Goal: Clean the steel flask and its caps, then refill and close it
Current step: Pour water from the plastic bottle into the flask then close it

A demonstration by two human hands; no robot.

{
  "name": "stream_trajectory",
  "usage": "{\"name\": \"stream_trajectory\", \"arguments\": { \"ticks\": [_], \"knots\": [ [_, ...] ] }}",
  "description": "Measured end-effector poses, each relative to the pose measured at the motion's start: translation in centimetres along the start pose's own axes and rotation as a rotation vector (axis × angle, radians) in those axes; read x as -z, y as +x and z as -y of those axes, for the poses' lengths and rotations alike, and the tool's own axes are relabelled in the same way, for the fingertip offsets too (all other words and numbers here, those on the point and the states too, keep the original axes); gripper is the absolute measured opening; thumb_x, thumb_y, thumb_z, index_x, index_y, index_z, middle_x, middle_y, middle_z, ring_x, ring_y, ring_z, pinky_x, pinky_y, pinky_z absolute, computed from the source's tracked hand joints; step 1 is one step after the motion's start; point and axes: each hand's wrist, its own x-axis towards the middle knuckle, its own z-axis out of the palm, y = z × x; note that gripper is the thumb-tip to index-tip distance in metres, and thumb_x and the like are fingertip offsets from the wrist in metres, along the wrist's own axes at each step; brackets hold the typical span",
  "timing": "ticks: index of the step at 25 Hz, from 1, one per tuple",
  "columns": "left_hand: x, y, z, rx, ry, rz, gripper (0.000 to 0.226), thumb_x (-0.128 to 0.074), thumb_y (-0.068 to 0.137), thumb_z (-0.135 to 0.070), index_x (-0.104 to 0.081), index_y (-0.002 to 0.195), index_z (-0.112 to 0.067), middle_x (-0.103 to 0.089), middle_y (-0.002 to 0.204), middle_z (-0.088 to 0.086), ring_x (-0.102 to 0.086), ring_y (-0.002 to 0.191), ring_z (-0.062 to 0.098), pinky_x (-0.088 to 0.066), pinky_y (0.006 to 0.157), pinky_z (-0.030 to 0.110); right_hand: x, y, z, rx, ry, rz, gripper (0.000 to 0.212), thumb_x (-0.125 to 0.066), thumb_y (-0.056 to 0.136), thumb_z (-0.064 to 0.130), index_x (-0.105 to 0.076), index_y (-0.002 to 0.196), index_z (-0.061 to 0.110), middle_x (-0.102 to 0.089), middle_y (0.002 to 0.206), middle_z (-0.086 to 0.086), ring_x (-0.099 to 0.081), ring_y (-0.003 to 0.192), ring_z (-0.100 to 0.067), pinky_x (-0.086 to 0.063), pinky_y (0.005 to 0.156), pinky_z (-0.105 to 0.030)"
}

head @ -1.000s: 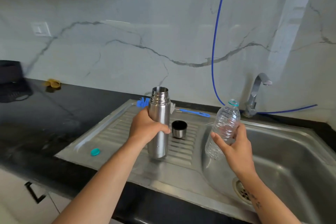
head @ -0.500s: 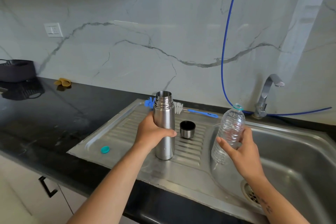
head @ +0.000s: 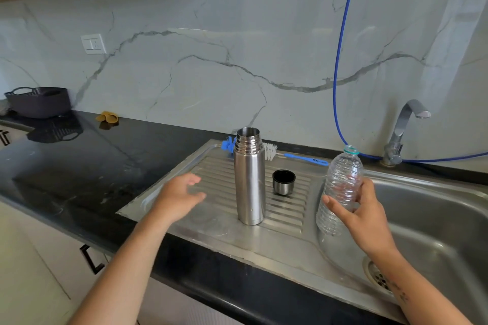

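The steel flask (head: 249,179) stands upright and uncapped on the ribbed drainboard (head: 290,208). Its steel cup cap (head: 283,182) sits mouth-up just right of it. My left hand (head: 179,196) hovers over the drainboard's left part, fingers relaxed, holding nothing and apart from the flask. My right hand (head: 361,215) grips a clear plastic water bottle (head: 340,187) with its mouth uncapped, held tilted above the sink's left edge. A blue bottle brush (head: 303,158) lies behind the flask. The small teal bottle cap seen earlier is hidden under my left hand.
The steel sink basin (head: 435,219) with its drain (head: 377,276) lies at right, a tap (head: 401,132) behind it and a blue hose (head: 336,66) on the wall. Black counter (head: 66,166) stretches left, bearing a dark basket (head: 39,101) and a yellow cloth (head: 107,116).
My left hand has let go of the flask and moved left over the drainboard, covering the teal cap. The flask now stands alone. The right hand still holds the bottle.
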Motion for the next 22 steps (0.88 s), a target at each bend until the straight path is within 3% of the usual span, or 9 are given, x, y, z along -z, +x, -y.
{"name": "stream_trajectory", "arguments": {
  "ticks": [3,4,6,8,11,16,19,22],
  "knots": [
    [-0.2,0.9,4.4,0.105,0.303,-0.075,0.036,-0.056,0.100,-0.011,-0.066,0.132,-0.023,-0.063,0.137,0.000,-0.059,0.129,0.023,-0.048,0.105,0.037,-0.1,0.0,-0.1,0.003,-0.008,0.014,0.056,-0.084,0.081,0.031,-0.050,0.125,0.024,-0.070,0.111,0.013,-0.066,0.100,0.001,-0.052,0.082,-0.025],
    [-0.5,0.9,5.2,0.110,0.348,-0.084,0.029,-0.054,0.099,-0.008,-0.071,0.115,-0.025,-0.067,0.121,0.001,-0.063,0.122,0.024,-0.051,0.097,0.036,-0.1,0.0,-0.1,0.002,-0.010,0.020,0.057,-0.084,0.081,0.031,-0.050,0.126,0.024,-0.070,0.111,0.013,-0.066,0.099,0.003,-0.051,0.083,-0.024],
    [-1.0,0.9,5.8,0.091,0.405,-0.113,0.028,-0.053,0.095,-0.004,-0.063,0.080,-0.026,-0.062,0.093,-0.002,-0.068,0.095,0.023,-0.054,0.080,0.035,-0.1,0.0,-0.2,0.001,-0.012,0.028,0.058,-0.084,0.081,0.031,-0.050,0.127,0.023,-0.069,0.111,0.015,-0.064,0.099,0.008,-0.051,0.085,-0.025],
    [-1.3,0.9,5.7,0.074,0.428,-0.159,0.032,-0.056,0.094,-0.005,-0.066,0.069,-0.021,-0.065,0.085,-0.002,-0.066,0.083,0.021,-0.054,0.070,0.032,-0.1,0.0,-0.2,0.005,-0.012,0.022,0.059,-0.085,0.081,0.031,-0.050,0.127,0.024,-0.069,0.112,0.016,-0.065,0.099,0.005,-0.052,0.087,-0.028],
    [-1.6,0.9,5.3,0.087,0.429,-0.182,0.027,-0.059,0.095,-0.007,-0.080,0.087,-0.020,-0.072,0.097,0.001,-0.068,0.093,0.023,-0.054,0.078,0.029,-0.1,0.1,-0.4,0.013,-0.022,0.026,0.058,-0.085,0.080,0.033,-0.049,0.126,0.025,-0.069,0.112,0.015,-0.065,0.100,0.003,-0.051,0.085,-0.024],
    [-1.3,0.3,4.5,0.096,0.342,-0.249,0.018,-0.066,0.093,-0.006,-0.080,0.097,-0.017,-0.071,0.100,0.002,-0.066,0.092,0.022,-0.056,0.085,0.035,-0.1,0.0,-0.2,0.009,-0.028,0.038,0.058,-0.085,0.081,0.030,-0.049,0.127,0.026,-0.068,0.109,0.018,-0.061,0.097,0.015,-0.046,0.079,-0.014],
    [-0.8,-1.5,2.2,0.013,0.163,-0.237,0.014,-0.075,0.087,-0.014,-0.080,0.099,-0.020,-0.075,0.095,-0.005,-0.064,0.087,0.008,-0.051,0.081,0.022,-0.2,-0.1,-0.1,0.014,-0.028,0.046,0.056,-0.085,0.081,0.030,-0.049,0.124,0.028,-0.068,0.107,0.019,-0.061,0.098,0.014,-0.047,0.080,-0.016],
    [-1.1,-5.2,-2.9,-0.146,-0.034,-0.022,0.017,-0.074,0.088,-0.018,-0.077,0.095,-0.033,-0.075,0.090,-0.017,-0.067,0.085,-0.004,-0.042,0.069,0.006,-0.2,-0.1,0.0,0.019,-0.026,0.076,0.056,-0.084,0.081,0.034,-0.049,0.124,0.029,-0.068,0.108,0.019,-0.063,0.100,0.010,-0.048,0.080,-0.015]
  ]
}}
